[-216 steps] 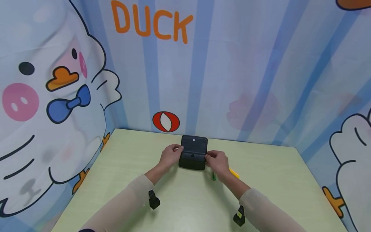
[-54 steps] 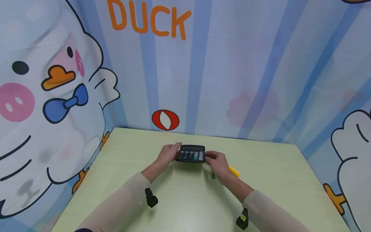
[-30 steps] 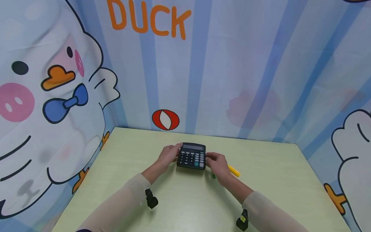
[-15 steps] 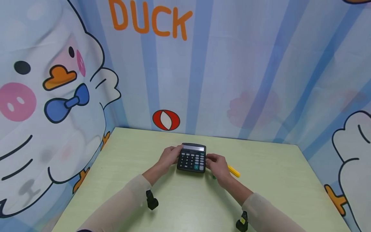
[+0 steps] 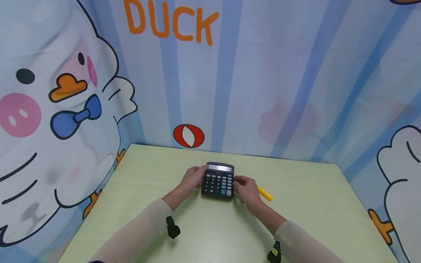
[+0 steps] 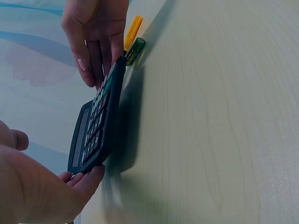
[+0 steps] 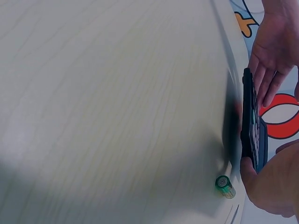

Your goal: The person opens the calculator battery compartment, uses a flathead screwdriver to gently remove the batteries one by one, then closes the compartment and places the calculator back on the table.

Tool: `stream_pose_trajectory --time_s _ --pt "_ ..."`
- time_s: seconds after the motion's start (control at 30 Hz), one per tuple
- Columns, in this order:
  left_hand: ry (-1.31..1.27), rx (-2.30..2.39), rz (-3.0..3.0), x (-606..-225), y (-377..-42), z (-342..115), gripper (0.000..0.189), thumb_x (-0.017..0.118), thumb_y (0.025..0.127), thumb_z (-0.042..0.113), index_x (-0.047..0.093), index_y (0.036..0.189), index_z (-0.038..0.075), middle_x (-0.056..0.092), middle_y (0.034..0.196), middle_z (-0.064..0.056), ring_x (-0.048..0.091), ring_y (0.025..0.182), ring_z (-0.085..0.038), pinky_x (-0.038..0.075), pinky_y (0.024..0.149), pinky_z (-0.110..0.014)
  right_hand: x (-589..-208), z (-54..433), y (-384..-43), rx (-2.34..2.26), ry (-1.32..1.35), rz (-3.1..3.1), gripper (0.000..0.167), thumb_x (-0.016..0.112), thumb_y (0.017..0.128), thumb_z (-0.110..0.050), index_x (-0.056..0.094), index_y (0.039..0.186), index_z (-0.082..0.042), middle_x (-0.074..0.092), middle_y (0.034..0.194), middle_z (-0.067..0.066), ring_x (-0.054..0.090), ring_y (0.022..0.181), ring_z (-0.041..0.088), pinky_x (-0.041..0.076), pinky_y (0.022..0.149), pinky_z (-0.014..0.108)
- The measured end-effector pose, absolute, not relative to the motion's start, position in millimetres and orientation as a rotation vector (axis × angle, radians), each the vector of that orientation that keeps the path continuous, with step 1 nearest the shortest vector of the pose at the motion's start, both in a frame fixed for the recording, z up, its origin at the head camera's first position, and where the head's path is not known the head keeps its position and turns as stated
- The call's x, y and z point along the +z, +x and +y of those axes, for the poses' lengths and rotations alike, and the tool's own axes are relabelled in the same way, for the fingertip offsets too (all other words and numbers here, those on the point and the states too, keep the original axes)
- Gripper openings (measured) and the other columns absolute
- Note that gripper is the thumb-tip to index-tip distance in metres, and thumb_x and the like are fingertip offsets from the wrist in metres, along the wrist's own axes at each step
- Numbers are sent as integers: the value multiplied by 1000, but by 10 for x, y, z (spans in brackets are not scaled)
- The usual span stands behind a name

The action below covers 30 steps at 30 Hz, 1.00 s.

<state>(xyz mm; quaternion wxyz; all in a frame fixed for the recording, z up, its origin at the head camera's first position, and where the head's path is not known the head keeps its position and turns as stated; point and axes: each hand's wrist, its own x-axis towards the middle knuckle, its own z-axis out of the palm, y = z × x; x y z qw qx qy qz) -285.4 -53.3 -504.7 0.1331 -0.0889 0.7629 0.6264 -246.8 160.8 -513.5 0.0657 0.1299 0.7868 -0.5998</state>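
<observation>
A black desk calculator (image 5: pixel 217 180) is held between both hands over the middle of the table, keypad and display facing up. Its far end tilts up, and a shadow lies beneath it in the left wrist view. At its left edge the left hand (image 5: pixel 192 178) grips, fingertips (image 6: pixel 91 179) along the side. The right hand (image 5: pixel 247 190) holds the right edge with bent fingers. Under the right hand, mostly hidden in the head view, lies a green battery (image 7: pixel 225 186). A tool with a yellow handle (image 5: pixel 265 193) lies just right of that hand.
The pale wooden table (image 5: pixel 204 233) ends at a back edge not far behind the calculator. A blue-striped cartoon curtain (image 5: pixel 250 80) hangs around the back and sides. A small black camera (image 5: pixel 173 227) is strapped at the left wrist, another (image 5: pixel 274 252) at the right.
Earlier the calculator's plain black back faced up; it has been turned over, keypad up. Over the last second its near edge has come slightly lower and nearer. Both hands keep their hold.
</observation>
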Motion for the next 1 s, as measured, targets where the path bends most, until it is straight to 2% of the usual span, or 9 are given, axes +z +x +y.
stream_pose_trajectory --time_s 0.5,1.0 --pt "-301 1797 2215 -5060 -2848 -517 65 55 108 48 52 149 -3 63 138 -18 60 125 -31 55 105 -46 -5162 1568 -2437 -1722 366 2451 41 57 108 -11 59 148 0 61 145 18 59 127 32 52 109 47" --pt "-329 1775 2233 -5097 -2852 -500 63 55 108 46 54 148 -3 64 136 -15 60 118 -28 55 102 -45 -5180 1542 -2447 -1700 362 2467 42 58 107 -12 59 147 0 63 139 16 60 122 30 54 106 45"
